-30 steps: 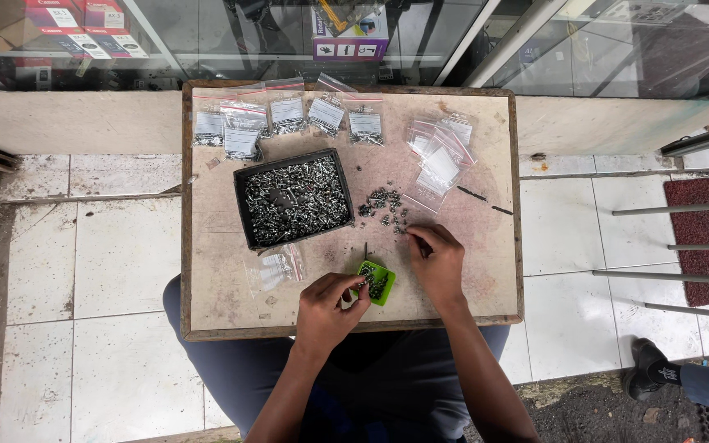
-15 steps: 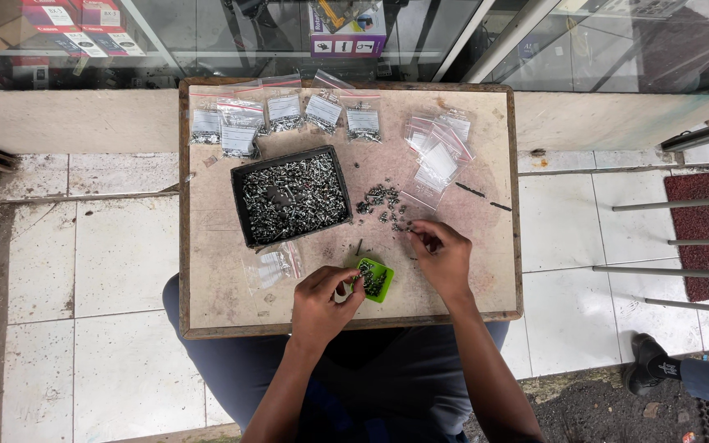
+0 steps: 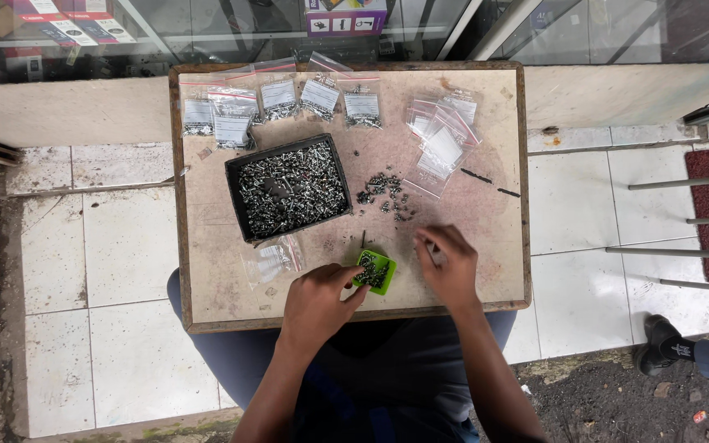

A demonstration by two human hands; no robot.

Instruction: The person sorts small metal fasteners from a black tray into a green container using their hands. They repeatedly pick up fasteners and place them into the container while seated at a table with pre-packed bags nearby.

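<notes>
On the table [image 3: 207, 279], the left hand [image 3: 315, 302] still pinches the small green tray [image 3: 374, 271] of screws at the near edge. The right hand [image 3: 450, 267] has drawn back from the loose screw pile [image 3: 386, 195]; its curled grip hides whatever it holds.

Seen from above: square wooden desk [image 3: 215, 279] on lap. Left hand [image 3: 315, 305] touching small green tray [image 3: 374, 271] w/ screws, near front edge. Right hand [image 3: 450, 264] just right of it, fingertips pinched on desk surface. Black tray [image 3: 288, 187] full of screws at centre-left. Loose screw pile [image 3: 386, 194] beside it. Filled bags [image 3: 276, 102] along far edge; empty bags [image 3: 443, 139] far right.
</notes>
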